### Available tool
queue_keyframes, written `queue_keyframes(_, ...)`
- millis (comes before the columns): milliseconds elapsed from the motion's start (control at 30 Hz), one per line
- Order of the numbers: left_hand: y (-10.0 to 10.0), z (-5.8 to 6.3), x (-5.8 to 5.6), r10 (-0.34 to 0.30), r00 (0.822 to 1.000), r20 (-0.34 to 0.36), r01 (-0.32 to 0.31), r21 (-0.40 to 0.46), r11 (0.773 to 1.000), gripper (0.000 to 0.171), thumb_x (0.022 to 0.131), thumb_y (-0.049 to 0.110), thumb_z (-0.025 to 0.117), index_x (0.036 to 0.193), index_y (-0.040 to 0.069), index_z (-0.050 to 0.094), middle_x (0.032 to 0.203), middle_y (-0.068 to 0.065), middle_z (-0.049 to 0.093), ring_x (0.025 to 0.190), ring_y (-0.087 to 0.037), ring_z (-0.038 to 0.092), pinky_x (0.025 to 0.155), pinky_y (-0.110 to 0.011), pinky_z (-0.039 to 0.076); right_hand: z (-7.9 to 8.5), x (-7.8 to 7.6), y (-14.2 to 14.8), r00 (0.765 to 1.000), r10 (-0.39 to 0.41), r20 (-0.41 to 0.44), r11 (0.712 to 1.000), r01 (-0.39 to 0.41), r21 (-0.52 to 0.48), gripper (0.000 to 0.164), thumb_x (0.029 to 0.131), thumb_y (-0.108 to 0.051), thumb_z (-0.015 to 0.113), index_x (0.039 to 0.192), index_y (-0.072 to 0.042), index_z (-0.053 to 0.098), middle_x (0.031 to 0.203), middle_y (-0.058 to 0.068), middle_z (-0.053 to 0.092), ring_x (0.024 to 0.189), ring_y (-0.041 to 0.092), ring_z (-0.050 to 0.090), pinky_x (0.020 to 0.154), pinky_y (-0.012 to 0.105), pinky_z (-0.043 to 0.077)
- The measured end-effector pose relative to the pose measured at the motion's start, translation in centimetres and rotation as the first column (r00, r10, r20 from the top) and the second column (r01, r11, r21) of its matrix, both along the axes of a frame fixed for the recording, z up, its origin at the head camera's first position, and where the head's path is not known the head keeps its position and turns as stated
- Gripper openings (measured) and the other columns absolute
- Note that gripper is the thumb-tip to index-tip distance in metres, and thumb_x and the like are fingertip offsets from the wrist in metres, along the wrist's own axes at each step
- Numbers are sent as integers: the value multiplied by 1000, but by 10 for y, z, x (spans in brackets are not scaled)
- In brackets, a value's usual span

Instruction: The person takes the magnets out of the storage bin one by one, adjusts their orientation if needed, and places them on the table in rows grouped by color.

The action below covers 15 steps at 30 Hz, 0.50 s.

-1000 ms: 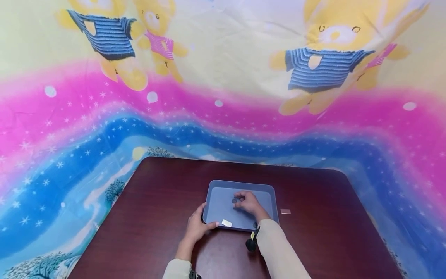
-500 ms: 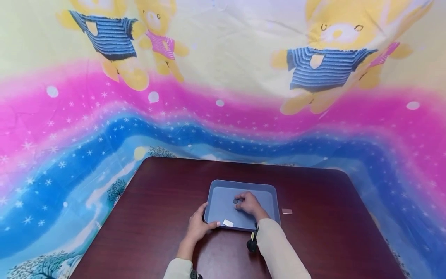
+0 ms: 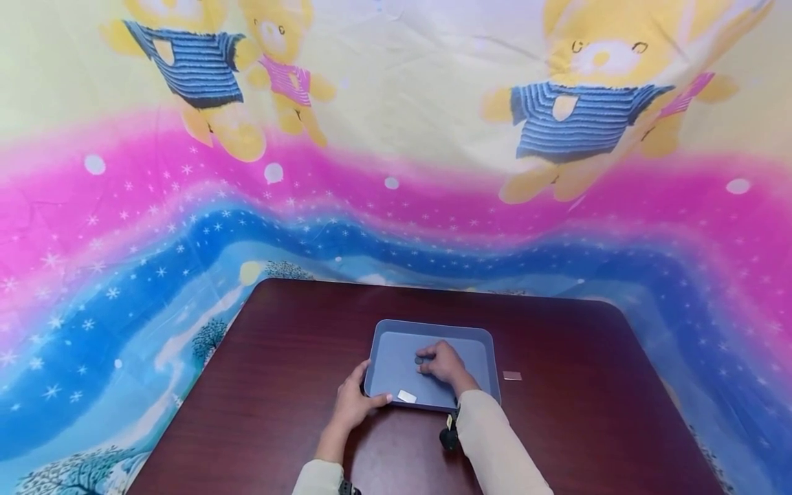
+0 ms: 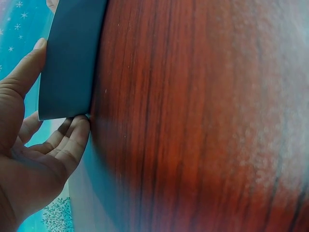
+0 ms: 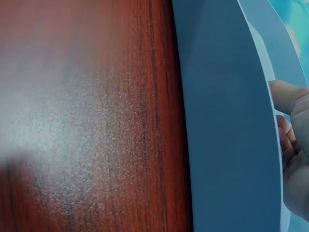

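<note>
A shallow grey-blue tray (image 3: 396, 344) lies on the brown table. My left hand (image 3: 351, 404) grips its near left corner, thumb on the near rim and fingers against the left side; the left wrist view shows this hand (image 4: 38, 164) with the fingertips low on the tray wall (image 4: 70, 63). Over the tray floor, my right hand (image 3: 445, 363) pinches a small dark round disc (image 3: 419, 360) between thumb and fingers. Inside the tray, close to the near wall, is a small white rectangular piece (image 3: 407, 397). In the right wrist view the tray wall (image 5: 227, 121) hides the disc.
A small pinkish rectangular piece (image 3: 512, 376) lies on the table (image 3: 297, 344) just right of the tray. Behind the table hangs a printed cloth (image 3: 396, 137) with bears. A dark device (image 3: 448, 438) is strapped at the right wrist, near the tray's front edge.
The disc looks flatter and slightly lower between the right fingers than a second ago. The left hand keeps its hold on the tray corner, and the view has shifted a little.
</note>
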<state>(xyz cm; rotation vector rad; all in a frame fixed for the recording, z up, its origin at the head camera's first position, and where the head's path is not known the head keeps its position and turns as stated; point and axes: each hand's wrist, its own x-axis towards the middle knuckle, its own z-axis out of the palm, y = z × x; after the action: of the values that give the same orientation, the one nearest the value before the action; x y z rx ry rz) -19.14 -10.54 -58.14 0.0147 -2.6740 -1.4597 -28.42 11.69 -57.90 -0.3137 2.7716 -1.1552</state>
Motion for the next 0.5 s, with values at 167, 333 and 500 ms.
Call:
queue_keyframes(167, -1, 0, 1, -2, 1000, -2, 2, -2, 1000, 89, 63, 35, 86, 136, 7, 45, 121, -19, 56, 103, -30, 54, 86, -46, 41, -2, 1, 0, 1000, 9, -19, 1000, -8, 13, 25, 70, -12, 81, 94, -13, 76, 96, 3, 68, 95, 22, 59, 81, 39, 46)
queue_keyframes(333, 0, 0, 1, -2, 1000, 4, 2, 0, 1000, 90, 62, 36, 86, 137, 7, 45, 121, -19, 56, 103, -30, 54, 86, -46, 41, -5, 0, 1, 1000, 3, -15, 1000, -2, 31, 21, 71, -14, 80, 91, -16, 77, 94, -1, 67, 92, 20, 58, 79, 38, 46)
queue_keyframes(500, 0, -1, 0, 1, 1000, 2, -1, 6, 1000, 89, 63, 35, 86, 137, 7, 45, 122, -19, 56, 103, -30, 53, 86, -46, 42, -6, 0, 1, 999, -12, -31, 999, 13, 33, 19, 71, -14, 80, 90, -17, 77, 90, -2, 64, 89, 19, 56, 79, 38, 45)
